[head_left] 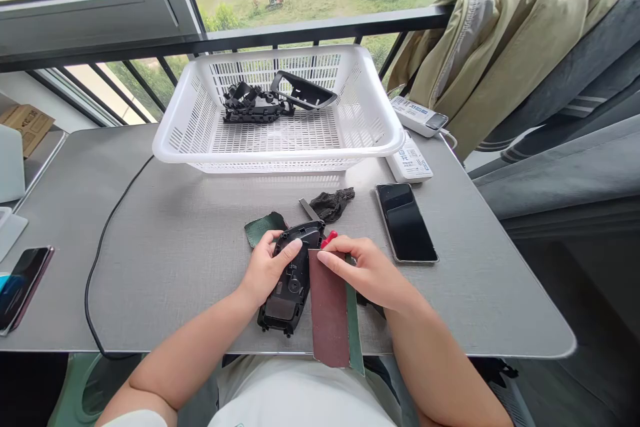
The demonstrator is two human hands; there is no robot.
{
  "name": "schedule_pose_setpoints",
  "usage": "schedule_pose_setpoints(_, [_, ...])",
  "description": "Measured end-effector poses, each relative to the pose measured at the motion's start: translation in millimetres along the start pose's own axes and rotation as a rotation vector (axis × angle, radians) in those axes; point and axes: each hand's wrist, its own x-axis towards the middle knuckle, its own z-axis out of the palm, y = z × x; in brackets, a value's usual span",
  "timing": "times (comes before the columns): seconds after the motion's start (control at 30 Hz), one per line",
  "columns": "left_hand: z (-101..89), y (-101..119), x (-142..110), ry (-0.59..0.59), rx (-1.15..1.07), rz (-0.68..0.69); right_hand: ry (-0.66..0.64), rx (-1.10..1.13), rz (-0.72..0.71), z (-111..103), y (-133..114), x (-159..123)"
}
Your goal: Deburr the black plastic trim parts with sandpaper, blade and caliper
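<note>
My left hand (269, 265) is closed around the upper left side of a black plastic housing (286, 307), its thumb lying across the top. Just to the right, my right hand (363, 270) pinches the top of a folded sheet of sandpaper (329, 313), reddish brown on one face and green on the other. The sheet hangs down past the table's front edge beside the housing. Behind the hands lie a green scrap of sandpaper (265, 227), a flat metal strip (309, 209), a crumpled black cloth (333, 204) and something with a red end (329, 239).
A white plastic basket (280, 157) with black plastic parts (255, 107) stands at the back of the grey table (475, 293). One phone (406, 222) lies at right, another (25, 283) at far left. White boxes (409, 161) sit beside the basket. A black cable (107, 227) crosses the left side.
</note>
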Motion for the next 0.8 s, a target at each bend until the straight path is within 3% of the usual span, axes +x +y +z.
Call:
schedule_pose_setpoints(0.1, [-1.0, -2.1, 0.4, -0.009, 0.020, 0.007, 0.041, 0.041, 0.034, 0.2, 1.1, 0.0])
schedule_pose_setpoints(0.27, [-2.4, -2.1, 1.2, -0.001, 0.022, 0.015, -0.008, 0.054, 0.005, 3.0, -0.1, 0.8])
schedule_pose_setpoints(0.4, [-6.6, 0.7, 0.3, -0.054, -0.017, -0.034, 0.105, 0.134, 0.123, -8.0, 0.3, 0.0])
schedule_pose_setpoints(0.63, [-23.3, 14.0, 2.5, -0.143, -0.310, 0.015, 0.375, 0.239, 0.136, -32.4, 13.3, 7.4])
schedule_pose_setpoints(0.7, [-30.4, 17.7, 3.4, -0.187, -0.398, 0.028, 0.396, 0.290, 0.114, -32.4, 15.4, 16.9])
schedule_pose_setpoints(0.8, [-40.2, 20.7, 3.4, -0.229, -0.528, 0.082, 0.328, 0.365, 0.061, -28.0, 14.5, 35.3])
